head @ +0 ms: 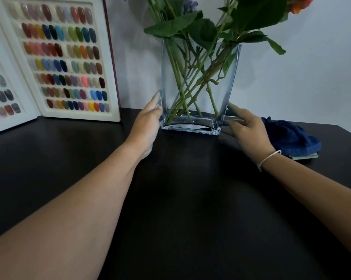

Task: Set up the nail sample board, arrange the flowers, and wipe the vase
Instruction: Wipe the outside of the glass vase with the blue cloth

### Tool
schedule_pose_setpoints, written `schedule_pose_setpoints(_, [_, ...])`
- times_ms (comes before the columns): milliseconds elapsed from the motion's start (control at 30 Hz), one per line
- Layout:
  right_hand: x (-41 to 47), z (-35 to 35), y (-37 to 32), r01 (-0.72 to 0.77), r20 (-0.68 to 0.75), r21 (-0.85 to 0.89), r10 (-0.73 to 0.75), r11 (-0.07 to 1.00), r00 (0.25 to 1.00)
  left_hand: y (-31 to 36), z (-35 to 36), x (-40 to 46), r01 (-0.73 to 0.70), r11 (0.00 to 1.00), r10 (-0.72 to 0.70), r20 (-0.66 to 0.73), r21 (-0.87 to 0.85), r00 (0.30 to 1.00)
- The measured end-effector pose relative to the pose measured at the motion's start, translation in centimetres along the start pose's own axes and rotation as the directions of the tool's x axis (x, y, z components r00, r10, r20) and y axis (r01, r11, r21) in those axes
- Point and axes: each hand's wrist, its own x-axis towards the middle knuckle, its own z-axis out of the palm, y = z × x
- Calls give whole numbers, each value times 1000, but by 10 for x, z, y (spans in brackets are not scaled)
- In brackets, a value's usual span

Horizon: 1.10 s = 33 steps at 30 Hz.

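Glass vase [199,85] of flowers [201,27] stands near the tabletop's [170,199] back edge, left hand [148,122] and right hand [245,130] open against its sides. Nail sample board [57,57] stands back-left; blue cloth [289,136] lies back-right.

No readable text, labels, brands, numbers or signs anywhere. The white open-book nail sample board with rows of coloured nail tips [69,57] carries no legible captions or codes beside the swatches. The clear rectangular glass vase [199,85] is unmarked. The crumpled dark blue cloth [289,136] shows no tag or print.
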Motion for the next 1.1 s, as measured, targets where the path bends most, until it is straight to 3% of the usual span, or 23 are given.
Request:
schedule_pose_setpoints(167, [1, -1, 0, -44, 22, 42, 43, 998, 999, 0, 0, 0, 6, 999, -6, -6, -37, 1000])
schedule_pose_setpoints(267, [0, -3, -1, -2, -7, -30, 1, 1000, 1000, 1, -1, 0, 2, 999, -2, -8, -44, 1000])
schedule_pose_setpoints(367, [-4, -17, -6, 137, -116, -237, -168, 962, 979, 1, -1, 0, 3, 999, -4, -17, -50, 1000])
schedule_pose_setpoints(467, [-4, -42, -4, 200, -103, -625, -335, 754, 937, 1, -2, 0, 3, 998, -5, -29, -59, 1000])
schedule_pose_setpoints(533, [-1, -59, 4, 84, -45, -805, -201, 588, 979, 1, -2, 1, 4, 998, -6, -29, -66, 1000])
schedule_pose_setpoints(633, [3, -72, 12, -104, -24, -894, 186, 435, 982, 1, -2, 1, 8, 998, -10, -32, -64, 999])
schedule_pose_setpoints(700, [3, -72, 14, -85, -3, -910, 200, 405, 980, 2, -3, 0, 15, 997, -18, -37, -71, 999])
schedule_pose_setpoints(800, [2, -71, 14, 7, 42, -877, 63, 480, 997, 3, -4, 0, 20, 997, -23, -41, -80, 999])
schedule_pose_setpoints(933, [-6, -55, -3, 141, 100, -610, -101, 780, 990, 3, -7, 1, 18, 996, -21, -32, -89, 999])
schedule_pose_setpoints(1000, [-9, -35, -15, 247, 147, -551, -199, 797, 969, 3, -10, 1, 15, 996, -17, -15, -89, 1000])
schedule_pose_setpoints(1100, [-12, 0, -27, 411, 286, -542, -299, 733, 911, 4, -11, 1, 36, 993, -38, -13, -110, 999])
